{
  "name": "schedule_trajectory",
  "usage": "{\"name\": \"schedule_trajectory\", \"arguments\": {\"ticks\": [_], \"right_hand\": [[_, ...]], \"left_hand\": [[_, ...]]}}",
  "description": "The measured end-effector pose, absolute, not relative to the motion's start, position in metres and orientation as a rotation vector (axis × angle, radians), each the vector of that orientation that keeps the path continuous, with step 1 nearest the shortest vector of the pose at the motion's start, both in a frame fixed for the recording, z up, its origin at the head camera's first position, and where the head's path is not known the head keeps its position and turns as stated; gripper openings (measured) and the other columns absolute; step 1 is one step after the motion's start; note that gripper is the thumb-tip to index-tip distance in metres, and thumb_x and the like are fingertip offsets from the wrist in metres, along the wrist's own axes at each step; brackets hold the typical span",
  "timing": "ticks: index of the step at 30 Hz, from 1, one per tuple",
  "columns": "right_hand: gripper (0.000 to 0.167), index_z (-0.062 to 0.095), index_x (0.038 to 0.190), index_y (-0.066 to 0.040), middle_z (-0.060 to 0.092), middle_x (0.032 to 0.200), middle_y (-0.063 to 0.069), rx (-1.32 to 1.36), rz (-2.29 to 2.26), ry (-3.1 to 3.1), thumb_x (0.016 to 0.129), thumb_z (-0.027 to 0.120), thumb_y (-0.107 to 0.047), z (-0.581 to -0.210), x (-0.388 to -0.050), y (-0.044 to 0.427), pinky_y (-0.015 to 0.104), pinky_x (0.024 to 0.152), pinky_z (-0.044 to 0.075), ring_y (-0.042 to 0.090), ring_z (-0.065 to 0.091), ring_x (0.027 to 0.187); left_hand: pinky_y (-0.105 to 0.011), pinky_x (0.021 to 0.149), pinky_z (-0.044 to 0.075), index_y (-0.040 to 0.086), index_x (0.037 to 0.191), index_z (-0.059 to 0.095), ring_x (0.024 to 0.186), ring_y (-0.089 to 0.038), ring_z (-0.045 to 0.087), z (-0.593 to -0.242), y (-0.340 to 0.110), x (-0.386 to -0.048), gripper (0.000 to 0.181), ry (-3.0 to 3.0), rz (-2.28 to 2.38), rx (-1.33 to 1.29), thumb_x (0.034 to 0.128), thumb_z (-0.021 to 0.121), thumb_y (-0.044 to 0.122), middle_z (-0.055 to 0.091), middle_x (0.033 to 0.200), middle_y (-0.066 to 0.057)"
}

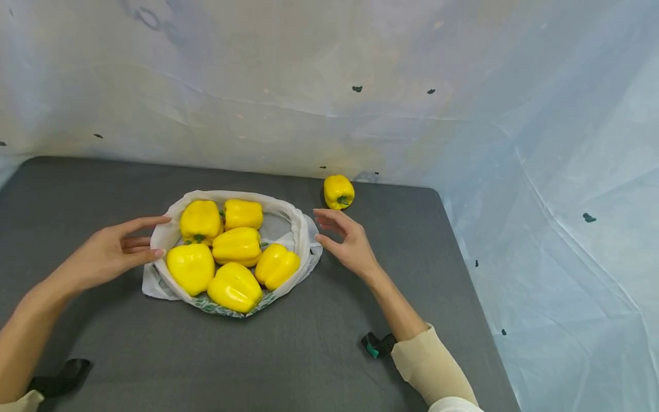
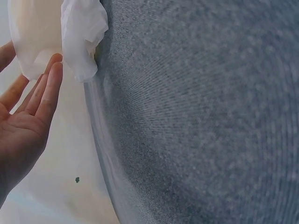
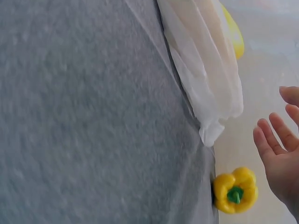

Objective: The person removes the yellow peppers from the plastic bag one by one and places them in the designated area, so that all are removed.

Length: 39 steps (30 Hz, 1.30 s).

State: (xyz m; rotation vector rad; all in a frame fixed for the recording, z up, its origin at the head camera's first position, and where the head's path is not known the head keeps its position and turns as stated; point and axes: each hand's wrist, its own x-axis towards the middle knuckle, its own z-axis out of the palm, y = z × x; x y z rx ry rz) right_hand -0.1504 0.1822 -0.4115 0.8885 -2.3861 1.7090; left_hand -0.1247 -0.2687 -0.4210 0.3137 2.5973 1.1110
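Observation:
A white plastic bag (image 1: pixel 304 240) with a green leaf print stands with its mouth wide, its rim rolled outward. Several yellow bell peppers (image 1: pixel 237 246) lie inside it. Against the bag's left side are the fingertips of my left hand (image 1: pixel 110 252), thumb and forefinger spread along the rim. In the left wrist view that hand's fingers (image 2: pixel 49 95) look extended beside the white plastic (image 2: pixel 84 39). My right hand (image 1: pixel 350 243) hovers just off the bag's right side, fingers loosely bent and holding nothing. Beyond it, one more yellow bell pepper (image 1: pixel 338 192) lies outside the bag.
The dark grey tabletop (image 1: pixel 216 360) runs back to a pale plastic sheet (image 1: pixel 288 86), with another sheet (image 1: pixel 566 240) on the right. Black straps (image 1: pixel 62 377) are on both forearms.

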Motion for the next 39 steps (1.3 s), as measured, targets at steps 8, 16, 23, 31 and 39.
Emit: {"name": "schedule_trajectory", "arguments": {"ticks": [8,16,23,31,39], "right_hand": [[0.044,0.053,0.129,0.016,0.054,0.129,0.034,0.946,1.813,-2.337,0.087,0.065,0.015,-0.396,-0.132,0.171,0.062,0.097,0.045,0.053,0.055,0.113],[0.042,0.053,0.128,0.016,0.057,0.126,0.034,0.971,1.910,-2.310,0.087,0.063,0.016,-0.402,-0.120,0.161,0.061,0.090,0.050,0.054,0.057,0.110],[0.041,0.054,0.129,0.015,0.060,0.125,0.029,0.988,1.913,-2.357,0.089,0.063,0.014,-0.405,-0.113,0.154,0.056,0.091,0.052,0.050,0.059,0.111],[0.040,0.055,0.127,0.015,0.060,0.123,0.032,0.999,1.878,-2.426,0.088,0.065,0.014,-0.404,-0.107,0.148,0.052,0.093,0.052,0.047,0.061,0.109],[0.044,0.058,0.130,0.008,0.062,0.127,0.021,1.029,1.729,-2.510,0.088,0.071,0.005,-0.425,-0.111,0.144,0.040,0.098,0.051,0.032,0.062,0.116]], "left_hand": [[-0.056,0.082,0.055,0.012,0.153,0.036,0.120,-0.056,0.051,-0.421,-0.264,-0.123,0.073,2.590,1.145,0.336,0.0933,0.071,0.035,0.032,0.152,-0.034],[-0.056,0.082,0.055,0.012,0.153,0.036,0.120,-0.056,0.052,-0.421,-0.263,-0.123,0.073,2.589,1.138,0.335,0.0933,0.070,0.036,0.032,0.152,-0.034],[-0.054,0.081,0.056,0.012,0.153,0.036,0.120,-0.056,0.052,-0.421,-0.264,-0.123,0.072,2.586,1.152,0.353,0.0936,0.071,0.034,0.032,0.151,-0.033],[-0.056,0.083,0.055,0.011,0.153,0.036,0.120,-0.056,0.052,-0.420,-0.266,-0.124,0.071,2.580,1.150,0.361,0.0941,0.070,0.033,0.032,0.151,-0.033],[-0.057,0.083,0.054,0.011,0.153,0.037,0.120,-0.056,0.052,-0.417,-0.267,-0.124,0.070,2.585,1.147,0.367,0.0944,0.070,0.033,0.032,0.152,-0.033]]}}
